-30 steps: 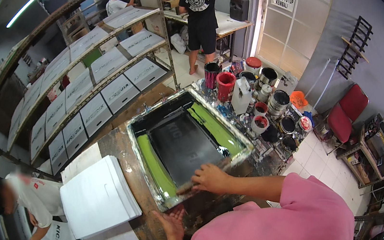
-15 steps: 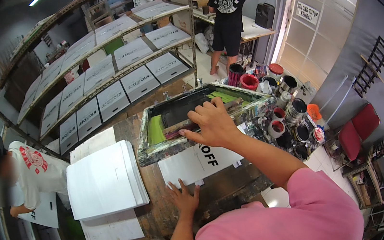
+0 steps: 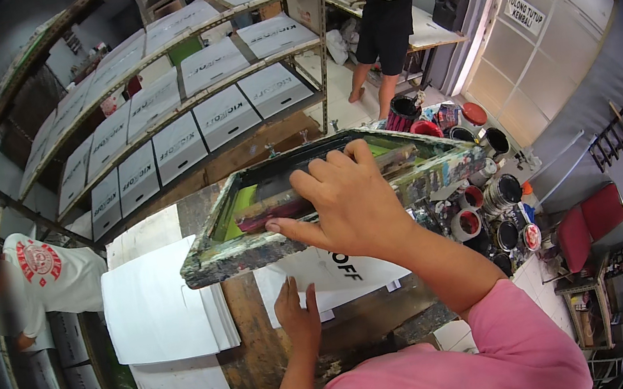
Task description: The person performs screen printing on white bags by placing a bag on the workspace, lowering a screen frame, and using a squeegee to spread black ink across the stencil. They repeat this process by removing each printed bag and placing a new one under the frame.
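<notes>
A screen printing frame (image 3: 214, 262), its rim smeared with paint, is tilted up above the worktable with green and dark mesh inside. My right hand (image 3: 347, 197) reaches over its near rail and is closed around the squeegee (image 3: 274, 206) lying in the frame; the fingertips' far side is hidden. Under the raised near rail lies a white printed sheet (image 3: 316, 292) with bold black lettering, partly covered by the frame. My left hand (image 3: 298, 314) is open at the sheet's near edge, its thumb apart from the fingers.
A stack of white sheets (image 3: 160, 301) lies on the left of the worktable (image 3: 256, 343). Racks (image 3: 189, 159) of printed sheets stand beyond. Paint tubs (image 3: 500, 193) crowd the right side. One person (image 3: 55, 275) bends at the left; another (image 3: 387, 19) stands by the door.
The frame's near side has risen and come closer, with my right hand on the squeegee. My left hand has drawn its fingers closer together. The person at the left has bent lower.
</notes>
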{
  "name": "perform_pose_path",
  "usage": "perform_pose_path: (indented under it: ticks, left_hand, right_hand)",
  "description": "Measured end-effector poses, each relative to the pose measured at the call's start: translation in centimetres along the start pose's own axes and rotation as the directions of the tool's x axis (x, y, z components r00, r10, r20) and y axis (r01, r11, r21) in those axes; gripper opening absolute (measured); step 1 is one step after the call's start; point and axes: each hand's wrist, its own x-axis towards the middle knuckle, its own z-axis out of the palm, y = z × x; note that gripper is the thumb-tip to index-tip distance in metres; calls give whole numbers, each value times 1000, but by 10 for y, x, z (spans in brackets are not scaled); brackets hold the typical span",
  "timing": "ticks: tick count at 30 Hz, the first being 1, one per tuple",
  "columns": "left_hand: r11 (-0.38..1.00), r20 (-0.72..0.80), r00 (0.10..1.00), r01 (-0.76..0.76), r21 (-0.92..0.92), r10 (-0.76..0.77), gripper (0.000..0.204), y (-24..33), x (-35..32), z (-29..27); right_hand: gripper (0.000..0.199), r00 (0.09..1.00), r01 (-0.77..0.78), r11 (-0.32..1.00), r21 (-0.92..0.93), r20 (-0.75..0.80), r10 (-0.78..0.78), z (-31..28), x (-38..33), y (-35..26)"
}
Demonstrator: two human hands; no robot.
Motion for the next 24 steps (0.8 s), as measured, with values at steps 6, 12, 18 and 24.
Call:
perform_pose_path:
  ticks: [6,12,18,24]
  left_hand:
    - [978,-279,959,-100,-183,46,38,8,9,-3]
    - [916,-384,875,142,-376,-293,40,-46,-4,-93]
    - [822,-295,848,248,-513,-440,61,-178,-2,-207]
    - [863,-292,830,373,-342,-474,69,-318,8,-307]
  right_hand:
    - [53,1000,-8,1000,5,23,8,0,11,7]
    - [49,998,9,1000,-22,57,-8,7,20,-5]
    - [41,997,-49,994,-94,49,53,10,3,-26]
    - [38,999,-32,987,-160,2,32,17,-17,-34]
